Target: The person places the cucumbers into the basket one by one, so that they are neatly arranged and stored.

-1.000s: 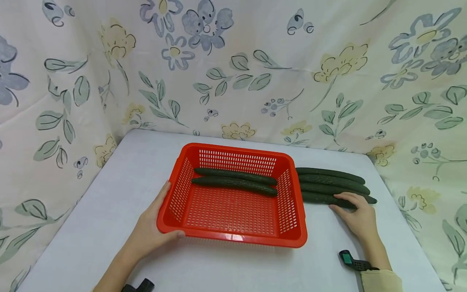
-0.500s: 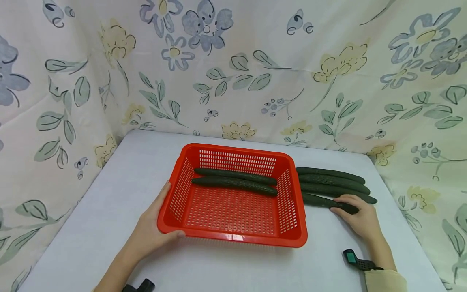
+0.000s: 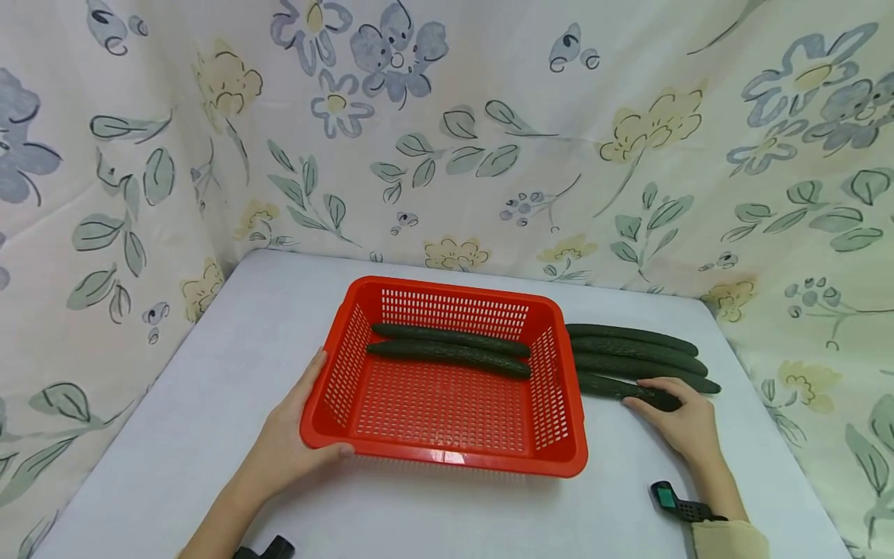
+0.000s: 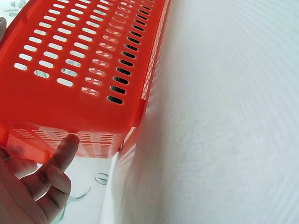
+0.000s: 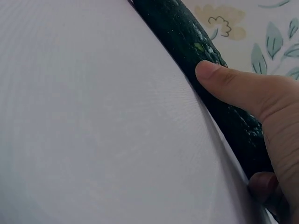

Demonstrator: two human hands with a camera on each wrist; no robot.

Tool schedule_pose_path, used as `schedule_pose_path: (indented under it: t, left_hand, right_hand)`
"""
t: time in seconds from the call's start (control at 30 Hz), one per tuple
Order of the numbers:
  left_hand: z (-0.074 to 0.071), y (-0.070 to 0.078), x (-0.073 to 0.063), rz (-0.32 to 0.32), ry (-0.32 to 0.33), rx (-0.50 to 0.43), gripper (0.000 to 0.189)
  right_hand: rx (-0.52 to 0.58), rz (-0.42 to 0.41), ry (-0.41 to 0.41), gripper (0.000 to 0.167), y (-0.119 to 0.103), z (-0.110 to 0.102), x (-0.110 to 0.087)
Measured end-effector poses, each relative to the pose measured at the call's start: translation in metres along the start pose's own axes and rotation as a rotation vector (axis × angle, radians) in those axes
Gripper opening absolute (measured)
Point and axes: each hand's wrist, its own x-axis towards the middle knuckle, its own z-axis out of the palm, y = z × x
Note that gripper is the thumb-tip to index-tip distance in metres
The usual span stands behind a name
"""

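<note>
My left hand (image 3: 288, 435) holds the near left corner of a red plastic basket (image 3: 489, 460), thumb over the front rim and fingers along the outer left side. In the left wrist view, bent fingers (image 4: 63, 154) lie against the slotted wall. Two long dark green cucumbers (image 3: 450, 355) lie side by side inside, toward the back. To the right of the basket my right hand (image 3: 683, 425) grips the right end of another cucumber (image 3: 602, 385), its far end hidden behind the basket. The right wrist view shows the thumb pressed on this cucumber's bumpy skin.
Behind the gripped cucumber, three more cucumbers (image 3: 639, 351) lie in a row beside the basket. A white-covered table (image 3: 454, 516) bears everything. Flower-patterned cloth (image 3: 447, 186) hangs along its back and sides.
The nearest cucumber has come slightly away from the row, toward the front, with my right hand on its end. My left hand and the basket have stayed in place.
</note>
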Motion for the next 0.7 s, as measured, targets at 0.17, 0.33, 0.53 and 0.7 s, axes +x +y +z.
schedule_pose_path:
  t: [0.17, 0.33, 0.53, 0.7]
  left_hand:
    - [0.0000, 0.0005, -0.0004, -0.012, -0.001, -0.005, 0.128]
    - [0.0002, 0.0004, -0.0008, -0.011, -0.002, -0.005, 0.129]
    - [0.0001, 0.0002, -0.0006, -0.004, 0.000, 0.001, 0.129]
    - [-0.0004, 0.0006, -0.0005, 0.001, 0.002, -0.001, 0.129]
  right_hand:
    - [-0.012, 0.008, 0.012, 0.033, -0.0029, 0.0004, 0.0004]
    - [-0.023, -0.010, 0.031, 0.032, -0.0039, 0.0010, 0.0000]
    - [-0.008, -0.026, 0.052, 0.031, -0.0018, 0.0029, 0.0002]
    - [-0.005, -0.044, 0.066, 0.031, 0.0015, 0.0038, 0.0001]
